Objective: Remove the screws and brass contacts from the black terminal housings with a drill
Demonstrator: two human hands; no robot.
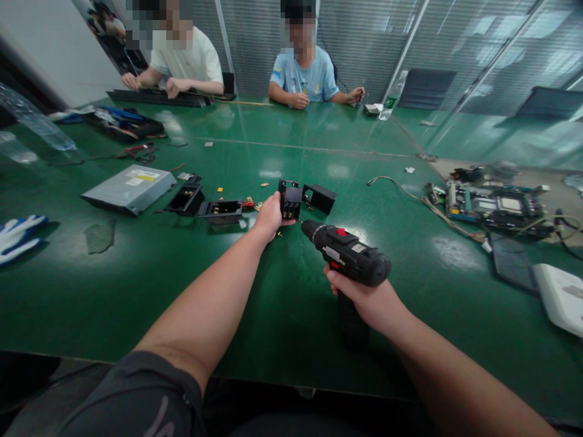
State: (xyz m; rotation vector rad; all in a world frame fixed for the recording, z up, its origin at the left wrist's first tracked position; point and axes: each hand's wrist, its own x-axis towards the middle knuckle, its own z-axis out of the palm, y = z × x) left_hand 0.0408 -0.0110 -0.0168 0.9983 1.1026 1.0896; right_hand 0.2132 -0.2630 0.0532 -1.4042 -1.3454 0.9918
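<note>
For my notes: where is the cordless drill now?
In the head view, the cordless drill is in the right hand, right of centre, its nose toward the black plastic housing in the left hand.

A glossy green tabletop (136, 291) runs across the frame. Left of centre lies a silver disc drive (130, 189), and just right of it sit black plastic housings (221, 211) with small brass terminals (264, 184) scattered nearby. A white-and-blue glove (18, 238) lies at the left edge, and a black tool case (122, 123) at upper left. To the right are a looped cable (410, 200), a circuit board (496, 206) and, at lower right, a white plastic case (562, 297).
</note>
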